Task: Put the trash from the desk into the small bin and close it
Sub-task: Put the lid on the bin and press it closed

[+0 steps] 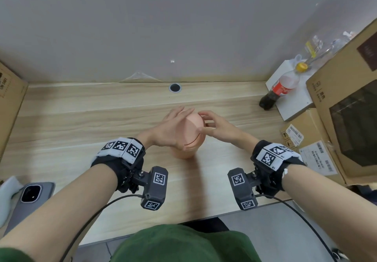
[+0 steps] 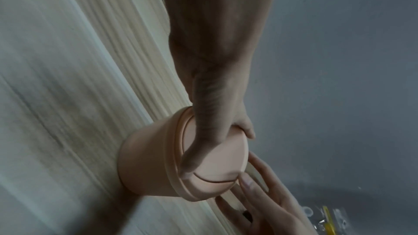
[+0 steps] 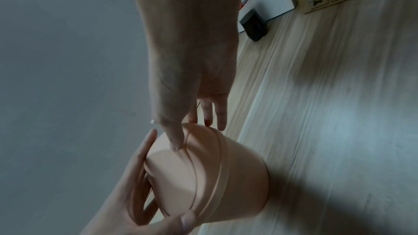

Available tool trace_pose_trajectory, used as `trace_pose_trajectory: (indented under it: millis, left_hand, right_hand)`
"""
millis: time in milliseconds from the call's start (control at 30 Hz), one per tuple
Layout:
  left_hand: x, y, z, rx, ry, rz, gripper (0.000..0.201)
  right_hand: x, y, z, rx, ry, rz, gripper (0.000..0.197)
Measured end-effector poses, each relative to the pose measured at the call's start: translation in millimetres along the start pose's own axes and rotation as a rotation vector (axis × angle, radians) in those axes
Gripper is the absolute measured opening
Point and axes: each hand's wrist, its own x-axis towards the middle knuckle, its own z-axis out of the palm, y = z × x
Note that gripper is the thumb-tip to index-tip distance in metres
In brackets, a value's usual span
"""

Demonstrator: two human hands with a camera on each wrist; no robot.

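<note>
A small peach bin (image 1: 184, 152) stands in the middle of the wooden desk (image 1: 81, 118), with a domed lid (image 1: 192, 122) sitting in its rim. My left hand (image 1: 169, 129) lies against the lid's left side with its fingers straight and its thumb across the near part of the dome. My right hand (image 1: 216, 126) touches the lid's right side with relaxed fingers, thumb on the dome. The left wrist view shows the bin (image 2: 144, 163) under my left hand (image 2: 214, 113). In the right wrist view the bin (image 3: 237, 176) sits under my right hand (image 3: 187, 78).
A cola bottle (image 1: 279, 90) leans on a white box (image 1: 293, 102) at the back right, beside stacked cardboard boxes (image 1: 336, 118). A phone (image 1: 30, 194) lies at the near left edge. Another cardboard box (image 1: 10, 98) stands at the far left. A cable hole (image 1: 175, 87) is behind the bin.
</note>
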Motion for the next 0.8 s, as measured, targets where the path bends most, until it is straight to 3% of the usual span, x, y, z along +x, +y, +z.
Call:
trace_pose_trajectory:
  millis: [133, 200, 333, 467, 600, 800]
  left_hand:
    - [-2, -2, 6, 0.096, 0.045, -0.024, 0.123]
    - [-6, -4, 8, 0.112, 0.043, -0.015, 0.123]
    - [-21, -18, 0, 0.135, 0.074, -0.058, 0.125]
    - [-33, -27, -12, 0.184, 0.210, -0.137, 0.124]
    - [-34, -25, -10, 0.184, 0.318, -0.170, 0.124]
    - [-12, -21, -14, 0.156, 0.352, -0.182, 0.126]
  right_hand:
    - [-12, 9, 1, 0.023, -0.096, 0.012, 0.073]
    - [-11, 13, 7, 0.009, -0.051, 0.029, 0.076]
    - [0, 5, 25, -0.025, 0.047, -0.014, 0.065]
    - [16, -7, 39, -0.056, 0.134, -0.029, 0.042]
    - [31, -12, 44, -0.134, 0.183, 0.001, 0.033]
    - [42, -10, 37, -0.139, 0.137, 0.074, 0.048]
